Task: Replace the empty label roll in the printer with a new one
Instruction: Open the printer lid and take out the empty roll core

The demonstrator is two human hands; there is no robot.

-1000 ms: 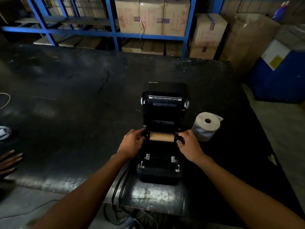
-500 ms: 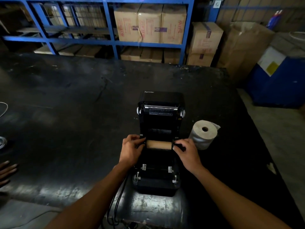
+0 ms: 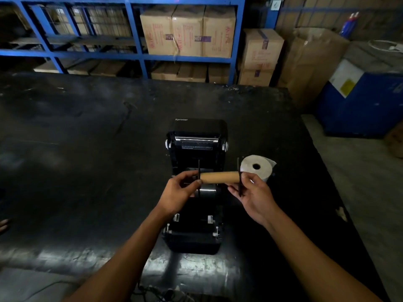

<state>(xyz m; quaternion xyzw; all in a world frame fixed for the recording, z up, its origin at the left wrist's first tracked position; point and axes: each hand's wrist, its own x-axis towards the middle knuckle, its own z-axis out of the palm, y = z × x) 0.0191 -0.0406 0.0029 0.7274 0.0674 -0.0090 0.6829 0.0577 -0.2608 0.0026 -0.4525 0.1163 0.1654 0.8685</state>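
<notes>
A person holds the empty label roll point(image 3: 219, 177), a bare brown cardboard core on a black spindle with a thin guide plate at each end, level in the air above the open printer point(image 3: 195, 188) on a dark bench point(image 3: 87, 149). The left hand point(image 3: 177, 194) pinches the core's left end, thumb on the cardboard beside the guide; the right hand point(image 3: 254, 196) is closed on the right guide plate, fingers curled round its edge. Gripping both ends likely keeps the spindle straight, ready for a guide to be slid off. The lid stands upright, leaving the bay clear. The new label roll point(image 3: 257, 168), white and full, lies on its side just right of the printer, within easy reach.
</notes>
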